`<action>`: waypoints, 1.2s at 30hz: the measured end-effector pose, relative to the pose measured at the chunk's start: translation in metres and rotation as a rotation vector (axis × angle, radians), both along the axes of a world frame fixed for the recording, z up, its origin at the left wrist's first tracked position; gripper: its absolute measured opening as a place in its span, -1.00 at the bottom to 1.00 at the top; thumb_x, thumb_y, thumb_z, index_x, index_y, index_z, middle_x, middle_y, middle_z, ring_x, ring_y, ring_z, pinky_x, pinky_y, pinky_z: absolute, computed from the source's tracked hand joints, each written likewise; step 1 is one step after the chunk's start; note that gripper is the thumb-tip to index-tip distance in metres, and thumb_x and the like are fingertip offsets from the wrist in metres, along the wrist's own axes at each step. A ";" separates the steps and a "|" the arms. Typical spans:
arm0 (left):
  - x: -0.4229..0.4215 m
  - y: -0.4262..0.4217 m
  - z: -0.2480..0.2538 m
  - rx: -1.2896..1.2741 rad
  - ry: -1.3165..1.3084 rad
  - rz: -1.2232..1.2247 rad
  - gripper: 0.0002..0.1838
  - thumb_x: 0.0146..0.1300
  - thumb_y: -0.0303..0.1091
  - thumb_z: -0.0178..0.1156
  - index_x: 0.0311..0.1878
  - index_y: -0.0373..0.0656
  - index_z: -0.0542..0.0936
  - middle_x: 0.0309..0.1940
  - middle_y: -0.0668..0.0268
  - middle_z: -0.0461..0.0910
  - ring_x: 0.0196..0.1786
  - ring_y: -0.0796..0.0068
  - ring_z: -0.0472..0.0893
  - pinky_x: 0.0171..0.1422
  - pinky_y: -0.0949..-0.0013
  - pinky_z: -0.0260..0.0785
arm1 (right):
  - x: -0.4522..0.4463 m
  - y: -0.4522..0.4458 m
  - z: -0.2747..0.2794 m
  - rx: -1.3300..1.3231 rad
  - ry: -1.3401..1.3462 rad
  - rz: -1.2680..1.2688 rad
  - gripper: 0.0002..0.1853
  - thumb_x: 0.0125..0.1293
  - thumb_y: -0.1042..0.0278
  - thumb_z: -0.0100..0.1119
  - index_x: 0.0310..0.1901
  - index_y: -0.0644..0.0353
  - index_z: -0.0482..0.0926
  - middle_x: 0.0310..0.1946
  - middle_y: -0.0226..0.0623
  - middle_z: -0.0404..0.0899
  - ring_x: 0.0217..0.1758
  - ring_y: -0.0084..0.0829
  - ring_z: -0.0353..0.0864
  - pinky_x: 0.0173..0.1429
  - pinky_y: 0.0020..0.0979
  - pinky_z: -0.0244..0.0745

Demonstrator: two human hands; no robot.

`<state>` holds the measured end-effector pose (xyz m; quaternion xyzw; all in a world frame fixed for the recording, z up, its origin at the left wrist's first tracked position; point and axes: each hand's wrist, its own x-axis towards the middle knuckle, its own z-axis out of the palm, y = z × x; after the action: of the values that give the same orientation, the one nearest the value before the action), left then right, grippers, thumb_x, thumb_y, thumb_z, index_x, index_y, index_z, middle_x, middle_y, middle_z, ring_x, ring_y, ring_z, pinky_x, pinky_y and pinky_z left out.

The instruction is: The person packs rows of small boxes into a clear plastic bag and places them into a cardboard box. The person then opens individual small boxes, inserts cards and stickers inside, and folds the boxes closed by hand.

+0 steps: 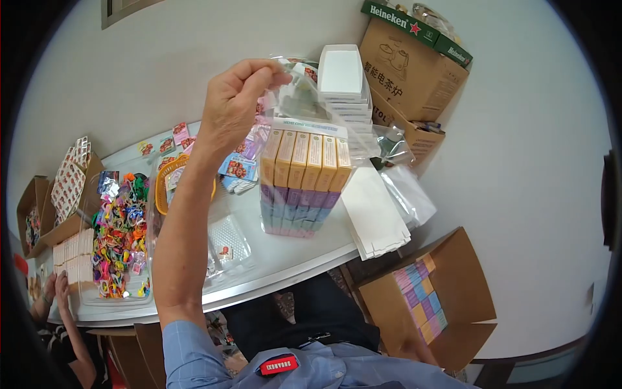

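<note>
My left hand (243, 91) is raised over the table, its thumb and fingers pinched on the top edge of a clear plastic bag (304, 97). Inside the bag stand small boxes (301, 168) in tight rows, with yellow, purple, blue and pink layers from top to bottom. The packed bag stands upright on the white table (285, 259), and its loose upper part is pulled up towards the hand. My right hand is not visible; the right arm is low, near the open carton.
An open carton (463, 279) at lower right holds more coloured boxes. White trays (341, 71), white paper sheets (372, 214) and clear bags (408, 194) lie nearby. Colourful hair ties (123, 240) fill a clear bin beside an orange basket (162, 194). A co-worker's hands (58, 288) are at far left.
</note>
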<state>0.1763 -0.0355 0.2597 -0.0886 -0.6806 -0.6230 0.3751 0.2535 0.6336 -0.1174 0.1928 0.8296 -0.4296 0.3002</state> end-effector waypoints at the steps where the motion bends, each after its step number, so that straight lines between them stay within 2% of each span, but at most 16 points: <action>1: 0.002 -0.001 -0.001 -0.041 0.029 0.044 -0.74 0.53 -0.35 0.12 0.02 -0.32 0.70 -0.11 0.23 0.78 -0.01 0.54 0.68 0.00 0.47 0.49 | -0.008 0.006 0.000 0.231 0.028 0.210 -0.64 0.51 0.19 0.01 -0.02 0.33 0.67 -0.23 -0.08 0.70 -0.13 -0.15 0.68 -0.03 -0.21 0.61; 4: 0.009 -0.007 -0.007 -0.124 0.058 0.104 -0.75 0.51 -0.36 0.16 0.04 -0.31 0.70 -0.12 0.27 0.77 -0.05 0.55 0.66 0.00 0.48 0.48 | 0.014 0.021 0.005 0.912 0.064 0.803 -0.62 0.45 0.18 0.03 0.11 0.21 0.67 -0.06 -0.04 0.76 -0.01 -0.02 0.75 0.10 -0.09 0.64; 5: 0.009 -0.009 -0.005 -0.163 0.096 0.137 -0.75 0.50 -0.35 0.18 0.06 -0.30 0.70 -0.13 0.30 0.76 -0.07 0.56 0.65 0.01 0.48 0.47 | -0.019 -0.024 0.077 0.900 -0.012 0.932 -0.62 0.44 0.13 0.03 0.02 0.21 0.70 -0.01 0.08 0.72 0.05 0.03 0.73 0.08 -0.02 0.64; 6: 0.012 -0.010 -0.003 -0.169 0.105 0.130 -0.75 0.50 -0.35 0.18 0.06 -0.30 0.70 -0.13 0.30 0.76 -0.07 0.56 0.65 0.01 0.48 0.47 | -0.045 -0.061 0.138 0.880 0.177 0.842 -0.65 0.42 0.13 0.08 -0.16 0.24 0.73 -0.12 0.09 0.73 0.02 0.06 0.74 0.06 -0.01 0.63; 7: 0.017 -0.011 -0.003 -0.158 0.047 0.171 -0.74 0.48 -0.36 0.19 0.08 -0.28 0.70 -0.17 0.35 0.73 -0.10 0.57 0.63 0.01 0.48 0.46 | -0.070 -0.092 0.184 0.854 0.491 0.727 -0.61 0.41 0.09 0.14 -0.36 0.30 0.66 -0.43 0.06 0.67 -0.36 -0.11 0.73 -0.26 -0.05 0.56; 8: 0.023 -0.013 -0.004 -0.143 -0.015 0.212 -0.74 0.47 -0.36 0.20 0.10 -0.26 0.71 -0.21 0.39 0.70 -0.12 0.59 0.60 0.01 0.47 0.45 | -0.090 -0.118 0.225 0.490 0.859 0.636 -0.61 0.43 0.14 0.11 -0.44 0.29 0.61 -0.56 -0.10 0.61 -0.50 -0.32 0.64 -0.40 -0.22 0.48; 9: 0.026 -0.014 -0.007 -0.141 -0.012 0.212 -0.74 0.47 -0.36 0.20 0.10 -0.26 0.71 -0.21 0.39 0.70 -0.12 0.59 0.60 0.01 0.47 0.45 | -0.107 -0.160 0.258 0.127 0.899 0.419 -0.56 0.52 0.11 0.02 -0.48 0.24 0.57 -0.60 -0.29 0.55 -0.58 -0.51 0.54 -0.48 -0.41 0.40; 11: 0.028 -0.015 -0.010 -0.237 0.035 0.287 -0.74 0.43 -0.39 0.24 0.11 -0.21 0.72 -0.31 0.43 0.64 -0.21 0.64 0.56 -0.08 0.51 0.42 | -0.134 -0.216 0.313 -0.442 0.600 0.191 -0.25 0.62 -0.31 -0.24 -0.41 0.26 0.61 -0.61 -0.28 0.60 -0.61 -0.43 0.65 -0.59 -0.51 0.46; 13: 0.036 -0.014 -0.009 -0.209 0.022 0.294 -0.71 0.42 -0.32 0.25 0.09 -0.26 0.71 -0.34 0.41 0.62 -0.25 0.65 0.55 -0.13 0.52 0.40 | -0.168 -0.257 0.347 -0.831 0.346 0.392 -0.05 0.51 -0.55 -0.40 -0.39 0.31 0.63 -0.60 -0.18 0.65 -0.57 -0.32 0.73 -0.62 -0.47 0.54; 15: 0.044 -0.022 -0.008 -0.183 0.001 0.306 -0.67 0.41 -0.25 0.25 0.07 -0.31 0.71 -0.38 0.40 0.59 -0.28 0.67 0.55 -0.17 0.53 0.39 | -0.193 -0.298 0.373 -0.923 0.254 0.552 0.06 0.43 -0.67 -0.50 -0.40 0.35 0.65 -0.58 -0.11 0.67 -0.60 -0.26 0.72 -0.62 -0.42 0.60; 17: 0.049 -0.034 -0.009 0.106 -0.089 0.278 -0.40 0.47 0.12 0.13 -0.20 -0.37 0.71 -0.55 0.36 0.53 -0.50 0.64 0.52 -0.40 0.55 0.36 | -0.202 -0.328 0.394 -0.928 0.215 0.563 0.06 0.42 -0.67 -0.47 -0.42 0.35 0.65 -0.59 -0.11 0.67 -0.61 -0.26 0.72 -0.61 -0.40 0.62; 18: 0.053 -0.037 -0.006 0.107 -0.090 0.282 -0.40 0.47 0.12 0.13 -0.20 -0.37 0.71 -0.55 0.36 0.53 -0.50 0.64 0.52 -0.40 0.55 0.36 | -0.203 -0.339 0.401 -0.926 0.176 0.568 0.06 0.41 -0.68 -0.44 -0.43 0.35 0.65 -0.60 -0.11 0.66 -0.63 -0.26 0.71 -0.59 -0.39 0.64; 21: 0.059 -0.033 0.007 0.344 -0.569 0.064 0.01 0.39 0.63 -0.33 -0.63 -0.21 0.54 -0.85 0.41 0.32 -0.85 0.58 0.29 -0.76 0.53 0.14 | -0.200 -0.359 0.412 -0.829 0.147 0.568 -0.08 0.50 -0.52 -0.27 -0.46 0.33 0.65 -0.63 -0.14 0.65 -0.66 -0.28 0.69 -0.57 -0.37 0.67; 27: 0.045 -0.027 0.023 0.306 -0.694 -0.273 0.06 0.34 0.69 -0.38 -0.68 -0.21 0.51 -0.86 0.37 0.33 -0.85 0.57 0.28 -0.75 0.50 0.16 | -0.189 -0.361 0.396 -0.931 0.251 0.601 -0.58 0.58 0.07 0.06 -0.31 0.24 0.67 -0.48 -0.21 0.72 -0.55 -0.36 0.73 -0.43 -0.37 0.73; 31: 0.038 -0.029 0.035 0.332 -0.766 -0.342 0.05 0.35 0.67 -0.36 -0.67 -0.22 0.52 -0.87 0.37 0.31 -0.86 0.55 0.27 -0.76 0.46 0.11 | -0.182 -0.363 0.385 -1.093 0.260 0.603 -0.68 0.58 0.15 0.08 -0.23 0.21 0.65 -0.29 -0.18 0.75 -0.31 -0.35 0.78 -0.19 -0.29 0.78; 36: 0.043 -0.023 0.030 0.342 -0.774 -0.319 0.04 0.34 0.69 -0.33 -0.67 -0.21 0.52 -0.88 0.39 0.28 -0.87 0.56 0.22 -0.78 0.47 0.03 | -0.177 -0.367 0.359 -1.211 0.392 0.637 -0.71 0.56 0.14 0.12 -0.20 0.18 0.64 -0.01 -0.05 0.72 0.21 -0.16 0.68 0.18 -0.07 0.68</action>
<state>0.2188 -0.0582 0.2901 0.1101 -0.6359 -0.7639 0.0016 0.0765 0.2662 0.2411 -0.3403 0.5000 -0.7331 0.3110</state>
